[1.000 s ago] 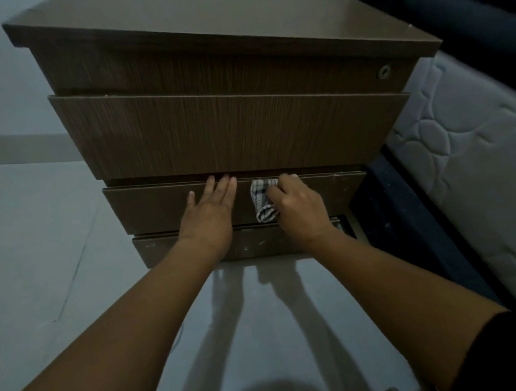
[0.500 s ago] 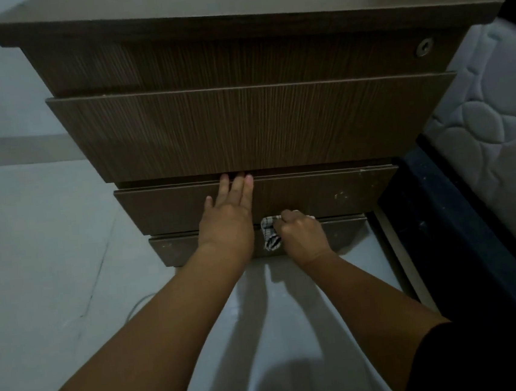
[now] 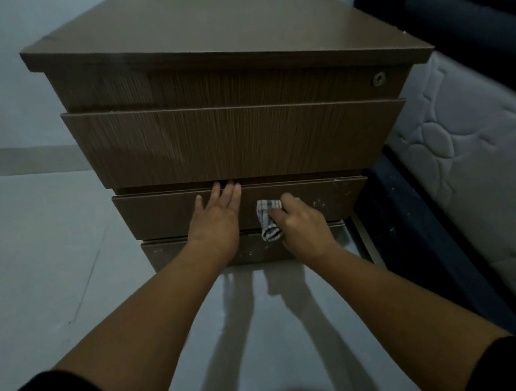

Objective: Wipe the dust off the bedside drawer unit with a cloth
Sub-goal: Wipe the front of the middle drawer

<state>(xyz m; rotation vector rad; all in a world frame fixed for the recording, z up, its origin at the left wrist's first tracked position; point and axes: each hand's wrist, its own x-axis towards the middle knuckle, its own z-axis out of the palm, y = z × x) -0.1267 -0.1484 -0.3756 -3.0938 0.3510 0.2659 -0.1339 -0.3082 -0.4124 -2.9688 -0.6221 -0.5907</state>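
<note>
The right hand (image 3: pixel 303 222) pinches the checked cloth (image 3: pixel 268 219), which has come back up from the base strip onto the lowest drawer front (image 3: pixel 164 213), at 6 o'clock of the drawer unit (image 3: pixel 232 134). The left hand (image 3: pixel 218 218) rests there, fingers straight. White specks remain at 3 o'clock of the cloth

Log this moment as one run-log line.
left hand: flat on third drawer front | right hand: holds checked cloth against it | phase: wiping
</note>
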